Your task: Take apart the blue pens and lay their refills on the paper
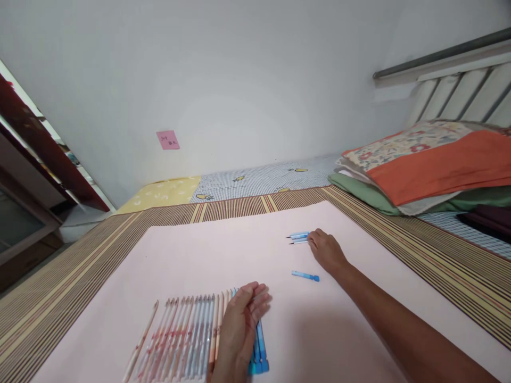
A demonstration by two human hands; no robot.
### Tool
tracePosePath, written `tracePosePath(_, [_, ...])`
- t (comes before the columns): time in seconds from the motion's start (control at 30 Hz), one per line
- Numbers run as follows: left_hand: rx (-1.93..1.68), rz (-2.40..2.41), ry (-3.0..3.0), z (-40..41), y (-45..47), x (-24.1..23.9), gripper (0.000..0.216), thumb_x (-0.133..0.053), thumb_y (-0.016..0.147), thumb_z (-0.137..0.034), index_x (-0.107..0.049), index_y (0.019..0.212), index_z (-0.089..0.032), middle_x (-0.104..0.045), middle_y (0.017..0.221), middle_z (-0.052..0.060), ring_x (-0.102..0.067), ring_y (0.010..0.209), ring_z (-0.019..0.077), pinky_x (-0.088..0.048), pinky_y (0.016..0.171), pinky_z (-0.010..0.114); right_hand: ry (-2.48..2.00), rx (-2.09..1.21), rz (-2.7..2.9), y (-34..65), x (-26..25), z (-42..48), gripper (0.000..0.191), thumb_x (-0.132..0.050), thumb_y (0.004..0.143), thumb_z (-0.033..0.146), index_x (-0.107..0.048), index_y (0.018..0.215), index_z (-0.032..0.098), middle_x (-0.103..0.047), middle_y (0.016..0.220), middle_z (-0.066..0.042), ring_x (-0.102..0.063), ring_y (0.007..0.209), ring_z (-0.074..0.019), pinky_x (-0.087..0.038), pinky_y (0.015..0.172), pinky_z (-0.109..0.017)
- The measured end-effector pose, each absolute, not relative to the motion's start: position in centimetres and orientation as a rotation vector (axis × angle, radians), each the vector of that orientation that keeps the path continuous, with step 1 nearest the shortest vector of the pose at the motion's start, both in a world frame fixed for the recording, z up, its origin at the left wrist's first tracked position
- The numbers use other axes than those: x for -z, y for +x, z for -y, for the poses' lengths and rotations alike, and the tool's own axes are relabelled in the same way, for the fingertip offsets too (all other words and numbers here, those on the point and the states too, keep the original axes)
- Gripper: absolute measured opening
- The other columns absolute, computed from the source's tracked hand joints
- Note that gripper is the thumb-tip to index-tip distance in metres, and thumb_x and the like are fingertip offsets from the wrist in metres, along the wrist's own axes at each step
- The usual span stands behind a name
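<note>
Resting flat on slim plastic pens (187,332), the left hand (239,324) lies spread; the right hand (326,250) pinches two blue pens (298,238).

Left hand (239,324) rests flat on a row of pens (187,335) laid side by side on a pink sheet (199,255). Right hand (327,250) grips two blue pens (298,238); a blue cap (305,275) lies near.

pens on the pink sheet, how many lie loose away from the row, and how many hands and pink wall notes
loose blue pens under the right hand, at its fingertips: 2
loose blue pen lying alone: 1
hands, counting the left hand on the pen row: 2
pink wall note: 1
total: 6
The row itself is partly covered, so it is left uncounted.
</note>
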State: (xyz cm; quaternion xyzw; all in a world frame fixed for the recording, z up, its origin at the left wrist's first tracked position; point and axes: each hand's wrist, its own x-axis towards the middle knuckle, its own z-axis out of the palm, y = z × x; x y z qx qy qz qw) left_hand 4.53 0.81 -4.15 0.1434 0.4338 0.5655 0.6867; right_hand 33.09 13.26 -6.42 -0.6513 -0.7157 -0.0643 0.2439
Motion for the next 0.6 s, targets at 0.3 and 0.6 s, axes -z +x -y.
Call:
tracePosePath(0.3, [-1.37, -0.933, 0.315, -1.1, 2.9, 2.0, 0.013, -0.062, 0.089, -0.01, -0.072, 0.095, -0.006, -0.076, 0.095, 0.019, -0.076, 0.084, 0.0231, -0.062, 0.072, 0.028, -1.599, -0.553, 2.108, 30.6, 4.4, -6.2, 0.004, -0.06, 0.08, 0.023, -0.064, 0.081, 0.022, -0.065, 0.089, -0.002, -0.058, 0.079, -0.0184, -0.039, 0.07, -0.029])
tracePosePath(0.6, [-1.388, -0.964, 0.314, -1.3, 2.2, 2.6, 0.014, -0.058, 0.091, -0.008, -0.072, 0.095, -0.006, -0.076, 0.092, 0.018, -0.076, 0.081, 0.0209, -0.062, 0.069, 0.024, -1.703, -0.228, 2.132, 31.4, 5.3, -7.3, 0.018, -0.054, 0.087, 0.009, -0.067, 0.084, 0.02, -0.065, 0.095, -0.006, -0.057, 0.088, -0.0196, -0.037, 0.076, -0.031])
